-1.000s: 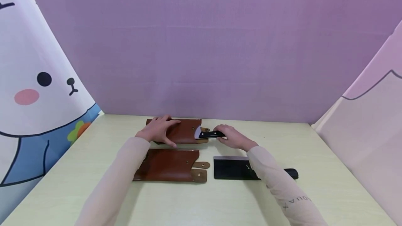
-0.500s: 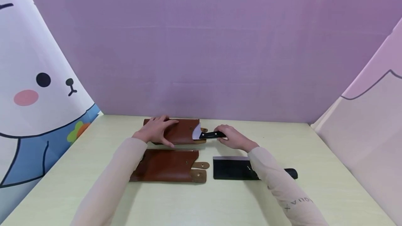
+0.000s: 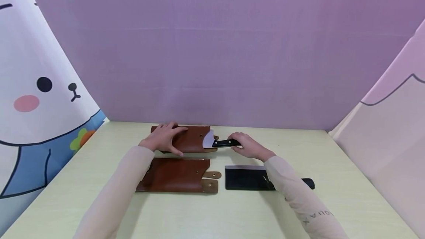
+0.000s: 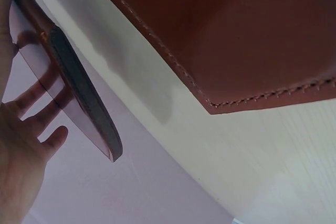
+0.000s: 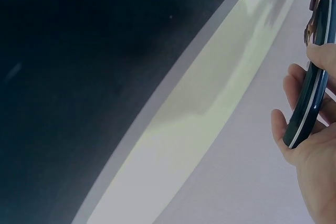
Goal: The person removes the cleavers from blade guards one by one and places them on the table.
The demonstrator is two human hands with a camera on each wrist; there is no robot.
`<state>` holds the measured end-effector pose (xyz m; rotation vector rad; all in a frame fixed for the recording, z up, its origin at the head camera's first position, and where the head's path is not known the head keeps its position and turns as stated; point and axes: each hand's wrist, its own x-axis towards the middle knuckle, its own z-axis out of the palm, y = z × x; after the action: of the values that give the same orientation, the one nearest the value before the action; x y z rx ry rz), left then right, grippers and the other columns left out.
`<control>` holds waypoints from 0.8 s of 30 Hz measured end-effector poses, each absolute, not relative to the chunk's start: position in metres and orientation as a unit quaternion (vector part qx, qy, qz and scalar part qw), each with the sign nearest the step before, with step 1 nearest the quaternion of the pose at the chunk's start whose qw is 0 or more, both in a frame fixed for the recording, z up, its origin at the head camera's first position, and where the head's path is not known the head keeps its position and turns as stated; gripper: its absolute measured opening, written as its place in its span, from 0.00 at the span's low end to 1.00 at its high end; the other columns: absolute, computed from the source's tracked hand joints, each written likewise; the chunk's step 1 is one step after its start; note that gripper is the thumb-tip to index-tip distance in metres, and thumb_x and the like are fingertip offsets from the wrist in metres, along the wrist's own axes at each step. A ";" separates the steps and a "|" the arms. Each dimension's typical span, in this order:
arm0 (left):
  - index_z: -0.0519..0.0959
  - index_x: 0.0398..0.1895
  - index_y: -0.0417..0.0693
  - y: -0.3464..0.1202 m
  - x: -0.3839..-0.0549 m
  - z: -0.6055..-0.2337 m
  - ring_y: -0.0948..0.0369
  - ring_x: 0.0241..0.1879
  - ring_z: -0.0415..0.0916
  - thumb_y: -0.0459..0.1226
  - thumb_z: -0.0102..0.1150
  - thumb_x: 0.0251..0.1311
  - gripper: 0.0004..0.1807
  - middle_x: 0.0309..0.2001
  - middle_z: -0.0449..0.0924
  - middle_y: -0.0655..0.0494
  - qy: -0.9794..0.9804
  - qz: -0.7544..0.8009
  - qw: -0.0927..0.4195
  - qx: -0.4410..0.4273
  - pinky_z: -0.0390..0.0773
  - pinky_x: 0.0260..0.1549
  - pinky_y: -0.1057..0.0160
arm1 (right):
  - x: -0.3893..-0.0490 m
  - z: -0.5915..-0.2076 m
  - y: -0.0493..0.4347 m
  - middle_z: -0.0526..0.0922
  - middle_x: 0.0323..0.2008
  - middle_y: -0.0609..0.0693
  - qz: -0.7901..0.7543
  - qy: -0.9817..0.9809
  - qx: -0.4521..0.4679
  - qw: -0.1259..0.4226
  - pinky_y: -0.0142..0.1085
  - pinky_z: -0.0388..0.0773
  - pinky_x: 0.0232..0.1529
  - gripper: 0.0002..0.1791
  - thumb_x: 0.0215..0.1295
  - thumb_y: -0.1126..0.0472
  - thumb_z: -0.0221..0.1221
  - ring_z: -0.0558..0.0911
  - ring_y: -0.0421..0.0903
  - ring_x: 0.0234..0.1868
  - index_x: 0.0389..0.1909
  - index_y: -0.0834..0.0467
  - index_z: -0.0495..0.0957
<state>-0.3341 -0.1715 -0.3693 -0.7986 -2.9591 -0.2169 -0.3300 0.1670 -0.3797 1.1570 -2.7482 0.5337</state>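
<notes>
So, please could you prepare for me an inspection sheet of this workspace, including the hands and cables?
Surface: pale table.
Job's things: black-handled knife, its blade partly inside the upper brown sheath.
Clutter: lower brown sheath; dark-bladed cleaver, partly hidden by the right sleeve.
Left hand: rests on the upper brown sheath, fingers spread.
Right hand: grips the knife's handle.
Cables: nothing seen.
Surroundings: purple backdrop behind; cartoon-printed cloth at left.
</notes>
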 end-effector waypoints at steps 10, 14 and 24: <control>0.62 0.66 0.58 -0.172 -0.332 -0.369 0.45 0.57 0.64 0.66 0.67 0.29 0.55 0.59 0.62 0.44 -0.960 -0.075 0.044 -0.267 0.59 0.56 0.39 | -0.336 -0.384 0.181 0.79 0.36 0.54 0.207 -0.870 0.439 0.092 0.42 0.73 0.40 0.11 0.59 0.65 0.56 0.75 0.45 0.36 0.42 0.64 0.74; 0.62 0.66 0.59 -0.172 -0.333 -0.370 0.45 0.57 0.64 0.66 0.67 0.29 0.55 0.59 0.62 0.44 -0.960 -0.083 0.041 -0.264 0.58 0.56 0.39 | -0.332 -0.380 0.180 0.79 0.37 0.55 0.196 -0.880 0.423 0.089 0.44 0.73 0.41 0.11 0.57 0.68 0.56 0.76 0.46 0.36 0.42 0.66 0.75; 0.63 0.66 0.58 -0.173 -0.331 -0.370 0.45 0.57 0.64 0.65 0.68 0.30 0.53 0.59 0.63 0.44 -0.958 -0.086 0.044 -0.268 0.58 0.56 0.40 | -0.330 -0.376 0.182 0.80 0.38 0.53 0.182 -0.903 0.384 0.060 0.41 0.73 0.42 0.12 0.57 0.67 0.58 0.76 0.44 0.37 0.43 0.63 0.75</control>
<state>-0.3309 -0.1735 -0.3695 -0.8201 -2.9287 -0.2626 -0.3302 0.1821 -0.3762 1.1627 -2.7341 0.5496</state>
